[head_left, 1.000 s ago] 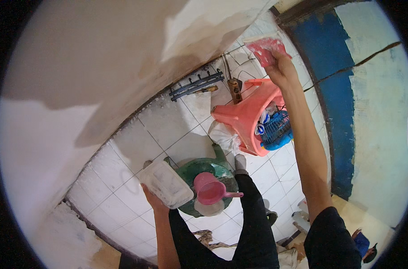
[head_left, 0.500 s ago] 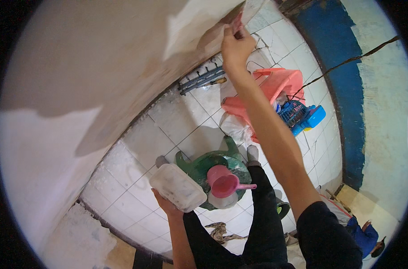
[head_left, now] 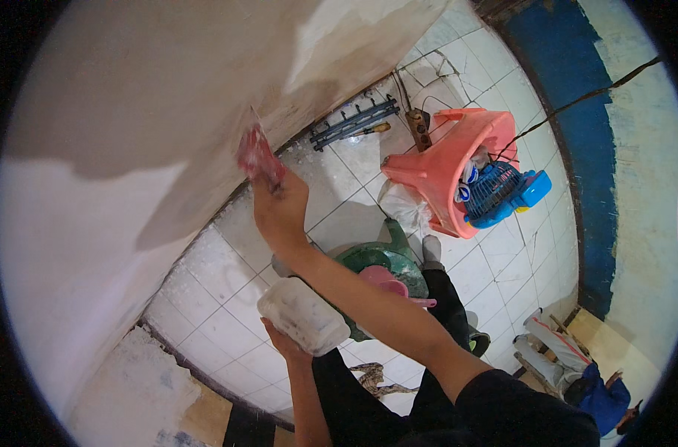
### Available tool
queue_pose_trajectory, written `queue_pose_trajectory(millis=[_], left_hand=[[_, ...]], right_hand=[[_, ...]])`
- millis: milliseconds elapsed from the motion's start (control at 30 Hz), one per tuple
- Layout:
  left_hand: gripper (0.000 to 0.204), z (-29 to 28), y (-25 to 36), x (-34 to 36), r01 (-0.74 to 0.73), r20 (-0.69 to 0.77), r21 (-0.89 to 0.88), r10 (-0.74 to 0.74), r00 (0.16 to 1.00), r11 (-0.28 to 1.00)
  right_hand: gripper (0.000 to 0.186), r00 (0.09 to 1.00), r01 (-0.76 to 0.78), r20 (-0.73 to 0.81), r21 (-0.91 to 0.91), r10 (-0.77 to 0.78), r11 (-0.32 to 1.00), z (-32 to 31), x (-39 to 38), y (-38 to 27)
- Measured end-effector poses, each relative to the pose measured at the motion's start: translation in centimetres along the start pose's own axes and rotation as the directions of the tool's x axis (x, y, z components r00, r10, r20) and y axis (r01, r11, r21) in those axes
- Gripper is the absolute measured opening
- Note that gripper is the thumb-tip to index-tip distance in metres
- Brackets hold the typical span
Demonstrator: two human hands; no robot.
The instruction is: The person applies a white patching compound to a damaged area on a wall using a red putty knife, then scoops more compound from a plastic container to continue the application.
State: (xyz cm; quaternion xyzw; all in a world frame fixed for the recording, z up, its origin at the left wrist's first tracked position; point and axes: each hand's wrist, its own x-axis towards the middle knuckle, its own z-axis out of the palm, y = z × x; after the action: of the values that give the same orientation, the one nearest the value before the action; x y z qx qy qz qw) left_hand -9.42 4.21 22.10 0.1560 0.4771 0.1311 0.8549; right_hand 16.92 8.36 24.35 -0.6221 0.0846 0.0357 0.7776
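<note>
Red putty scraper (head_left: 255,153), motion-blurred, gripped firmly in the right hand (head_left: 281,212), close beside the stained wall (head_left: 167,112); cannot tell whether touching. Whitish rectangular plastic tub (head_left: 303,316) held in the left hand (head_left: 285,343) by its lower-left side, near the green plastic stool (head_left: 357,257).

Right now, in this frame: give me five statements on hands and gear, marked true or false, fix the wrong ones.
1. The right hand holds a red flat tool. True.
2. In this view, the right forearm partly hides the pink dipper. True.
3. The left hand holds the pink dipper. False: it holds a whitish tub.
4. The coral stool lies tipped on its side. True.
5. The dark hook rack rests on the coral stool. False: it lies on the tiled floor.
</note>
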Motion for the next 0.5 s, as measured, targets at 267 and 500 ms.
queue_pose_trajectory(millis=[267, 500], left_hand=[[0.067, -2.9, -0.8, -1.9, -0.018, -0.123, 0.02, 0.02, 0.992, 1.0], [0.07, -1.7, -1.7, -1.2, 0.011, -0.105, 0.029, -0.008, 0.994, 1.0]], right_hand=[[0.018, 0.87, -0.492, 0.162, 0.227, 0.466, 0.84, -11.7, 9.1, -1.1], [0.018, 0.922, -0.338, 0.231, 0.083, 0.312, 0.938, -12.6, 27.3, -7.2]])
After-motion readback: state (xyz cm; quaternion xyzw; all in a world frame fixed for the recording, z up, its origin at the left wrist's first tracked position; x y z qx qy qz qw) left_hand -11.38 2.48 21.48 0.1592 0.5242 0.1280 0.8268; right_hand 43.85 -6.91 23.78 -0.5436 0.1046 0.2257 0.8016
